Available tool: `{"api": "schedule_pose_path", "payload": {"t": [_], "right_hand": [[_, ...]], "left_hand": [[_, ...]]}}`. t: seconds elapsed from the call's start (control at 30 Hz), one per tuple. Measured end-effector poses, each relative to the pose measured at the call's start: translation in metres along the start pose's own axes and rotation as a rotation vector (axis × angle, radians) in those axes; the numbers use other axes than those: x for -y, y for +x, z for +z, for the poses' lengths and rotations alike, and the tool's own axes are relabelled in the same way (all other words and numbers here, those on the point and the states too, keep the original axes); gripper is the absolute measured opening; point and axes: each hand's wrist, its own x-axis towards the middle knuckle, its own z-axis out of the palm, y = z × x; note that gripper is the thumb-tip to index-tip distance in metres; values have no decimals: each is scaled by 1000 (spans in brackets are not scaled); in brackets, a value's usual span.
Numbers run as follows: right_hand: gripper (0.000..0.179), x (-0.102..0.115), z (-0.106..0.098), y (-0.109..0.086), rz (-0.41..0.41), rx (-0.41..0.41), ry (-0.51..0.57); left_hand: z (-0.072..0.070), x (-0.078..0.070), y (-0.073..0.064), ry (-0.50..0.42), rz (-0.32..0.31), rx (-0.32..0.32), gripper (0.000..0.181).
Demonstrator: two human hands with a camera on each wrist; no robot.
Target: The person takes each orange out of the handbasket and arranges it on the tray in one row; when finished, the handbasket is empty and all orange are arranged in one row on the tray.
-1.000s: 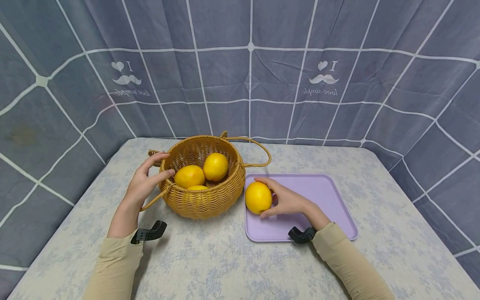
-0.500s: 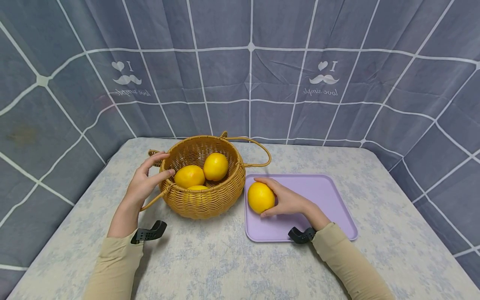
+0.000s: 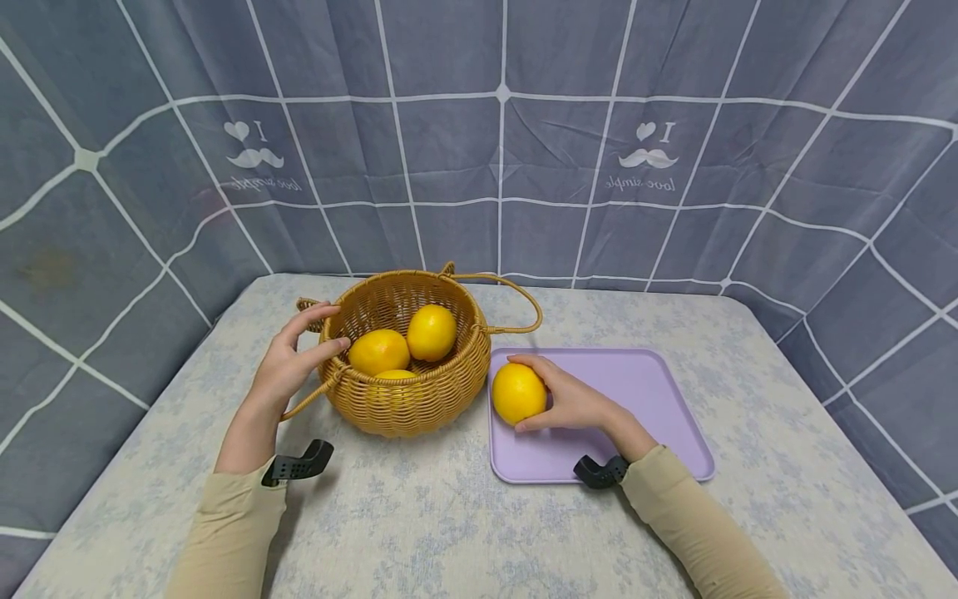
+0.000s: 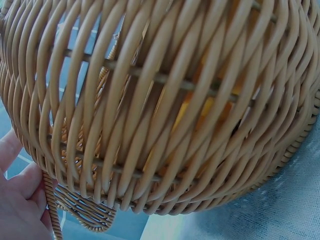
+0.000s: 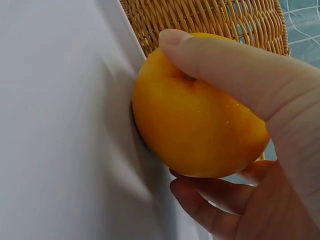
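A yellow-orange rounded fruit (image 3: 518,393) is at the left side of the lilac tray (image 3: 636,391). My right hand (image 3: 570,401) grips it from the right, the thumb on the near side and the fingers on the far side. In the right wrist view the thumb lies beside the stem dimple of the fruit (image 5: 195,125). My left hand (image 3: 286,366) holds the left rim of a round wicker basket (image 3: 419,403), its thumb over the rim. Inside the basket are two more fruits (image 3: 378,353) (image 3: 432,333) and a third, partly hidden by the front wall.
One basket handle (image 3: 520,299) sticks out to the right, above the tray's far left corner. Another handle (image 3: 303,406) hangs by my left wrist. A patterned cloth (image 3: 419,516) covers the table. A grey checked curtain (image 3: 449,150) surrounds the back and sides.
The fruit in my right hand has shifted slightly right, then a little back left, within the grip. The left hand and the basket stay practically where they were.
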Motion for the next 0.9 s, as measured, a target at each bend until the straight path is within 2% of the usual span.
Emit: {"api": "schedule_pose_path", "payload": {"t": [0.57,0.9], "right_hand": [[97,-1,3,2,-7,-15,-4],[103,-1,2,2,-3,-5,-64]], "left_hand": [[1,0,0,-13,18,0,57],[1,0,1,-10,10,-1,57]]}}
